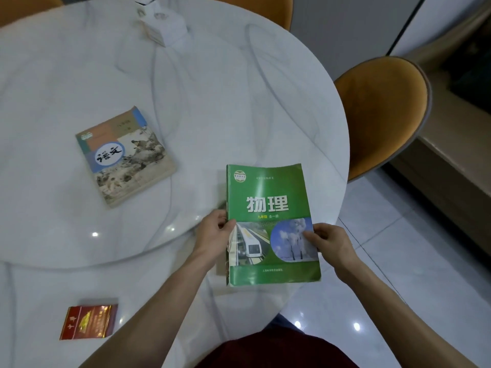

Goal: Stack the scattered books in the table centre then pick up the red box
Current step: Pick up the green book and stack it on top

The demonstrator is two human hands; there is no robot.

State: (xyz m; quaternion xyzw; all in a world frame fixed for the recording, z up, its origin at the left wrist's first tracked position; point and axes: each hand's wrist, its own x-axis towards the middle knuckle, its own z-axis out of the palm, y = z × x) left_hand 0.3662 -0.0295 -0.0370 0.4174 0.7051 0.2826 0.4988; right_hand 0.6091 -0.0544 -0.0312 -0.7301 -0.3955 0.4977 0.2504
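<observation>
White marble table [239,102] is filling the frame; both hands, left hand [212,235] and right hand [332,243], are gripping the green book [268,208] lower right, tan book [125,155] lying centre-left, red box [89,322] lower left.

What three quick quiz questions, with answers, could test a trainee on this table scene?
1. True or false: the green book lies flat, untouched, on the table.
2. Which hands grip the green book? A) left only B) right only C) both
3. Fill in: the red box lies near the table's ____ edge, on the person's left.

Key
1. False: the left hand and right hand hold it by its side edges.
2. C
3. Near. The beige book lies flat and untouched further in, and a white carton stands at the far side.
</observation>
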